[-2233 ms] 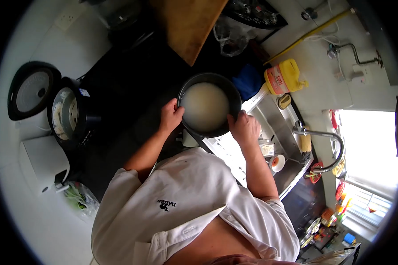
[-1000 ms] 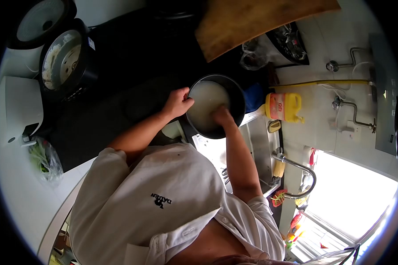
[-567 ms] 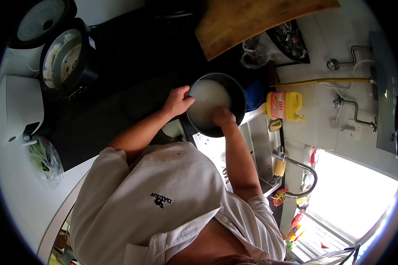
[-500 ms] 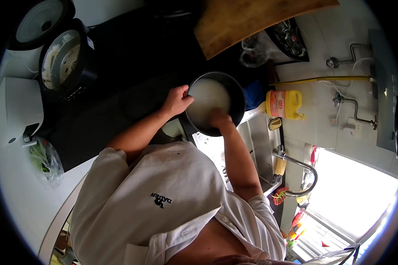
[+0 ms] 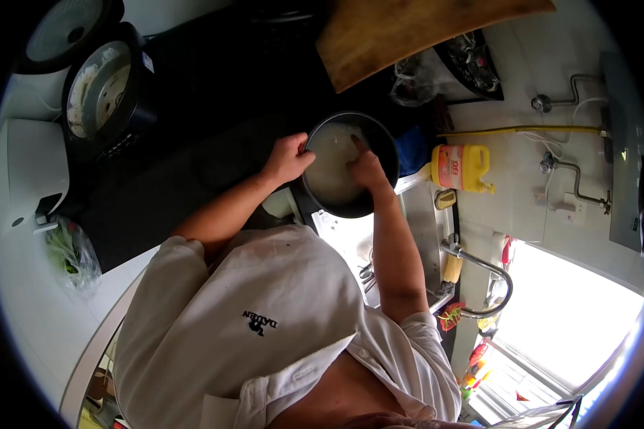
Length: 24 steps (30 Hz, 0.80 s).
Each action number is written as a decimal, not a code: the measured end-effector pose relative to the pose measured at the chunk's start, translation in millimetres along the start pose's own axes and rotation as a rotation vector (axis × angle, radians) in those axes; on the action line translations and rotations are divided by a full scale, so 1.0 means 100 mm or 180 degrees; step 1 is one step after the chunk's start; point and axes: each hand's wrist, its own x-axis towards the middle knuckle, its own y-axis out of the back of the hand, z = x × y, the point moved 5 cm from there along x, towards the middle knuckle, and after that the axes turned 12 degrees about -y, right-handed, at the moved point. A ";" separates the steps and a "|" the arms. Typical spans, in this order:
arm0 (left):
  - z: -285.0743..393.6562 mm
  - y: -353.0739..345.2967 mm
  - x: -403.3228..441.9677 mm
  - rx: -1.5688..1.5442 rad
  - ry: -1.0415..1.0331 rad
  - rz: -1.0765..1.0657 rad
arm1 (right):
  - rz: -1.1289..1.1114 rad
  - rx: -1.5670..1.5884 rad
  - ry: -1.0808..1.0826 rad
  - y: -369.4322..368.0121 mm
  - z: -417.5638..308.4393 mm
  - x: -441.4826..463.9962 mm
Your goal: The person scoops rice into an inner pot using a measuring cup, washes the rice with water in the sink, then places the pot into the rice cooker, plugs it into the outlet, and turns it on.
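A dark inner pot (image 5: 389,168) holds cloudy whitish water (image 5: 329,171); whatever lies beneath the surface is hard to make out. My left hand (image 5: 289,159) is closed on the pot's left rim, with the thumb over the edge. Inside the pot, on the right, is my right hand (image 5: 366,170). Its index finger stretches toward the far side at the water, apart from the thumb, and nothing is seen in its grasp.
A rice cooker (image 5: 137,107) with its lid raised stands at upper left. To the right are a yellow detergent jug (image 5: 461,169), a sink (image 5: 422,222) and a curved faucet (image 5: 509,286). A wooden board (image 5: 408,36) overhangs the back. Bagged greens (image 5: 68,254) lie at left.
My right hand has moved up and away from the near part of the pot, and its fingers now show above the water. My left hand keeps its hold on the rim.
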 end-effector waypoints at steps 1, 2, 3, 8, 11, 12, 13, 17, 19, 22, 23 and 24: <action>0.00 0.00 0.00 -0.0017 0.0031 -0.0008 | 0.0094 0.0011 0.0012 0.00 -0.03 -0.03; -0.01 -0.01 0.00 0.0010 0.0020 -0.0031 | 0.0189 0.0020 0.0021 -0.01 -0.04 -0.05; -0.04 -0.01 0.00 0.0034 0.0008 -0.0051 | -0.0039 -0.0790 0.0400 -0.15 -0.03 -0.04; -0.03 0.00 0.00 0.0072 -0.0068 0.0024 | -0.1615 -0.0706 0.0242 -0.35 -0.31 -0.41; -0.06 -0.02 0.00 -0.0009 -0.0083 0.0044 | -0.2467 -0.0100 -0.0231 -0.31 -0.50 -0.55; -0.06 -0.02 0.00 -0.0063 -0.0068 0.0045 | -0.2101 -0.0213 -0.0056 -0.31 -0.46 -0.51; -0.05 -0.02 0.00 -0.0113 -0.0060 0.0045 | -0.1727 -0.0323 0.0120 -0.34 -0.38 -0.45; 0.00 0.00 0.00 -0.0007 -0.0032 -0.0002 | -0.0512 0.0336 0.0120 -0.24 0.01 -0.17; -0.01 0.00 -0.01 -0.0016 0.0028 -0.0018 | -0.0460 0.0030 0.0500 -0.14 0.04 -0.17; -0.01 0.00 -0.01 0.0053 -0.0011 -0.0011 | -0.0710 -0.0212 0.0742 -0.12 0.06 -0.17; -0.01 0.00 0.00 0.0055 -0.0032 0.0011 | -0.0876 -0.0109 0.0486 -0.14 0.09 -0.15; -0.02 0.01 -0.01 0.0057 -0.0049 0.0030 | -0.1025 -0.0010 0.0225 -0.16 0.11 -0.13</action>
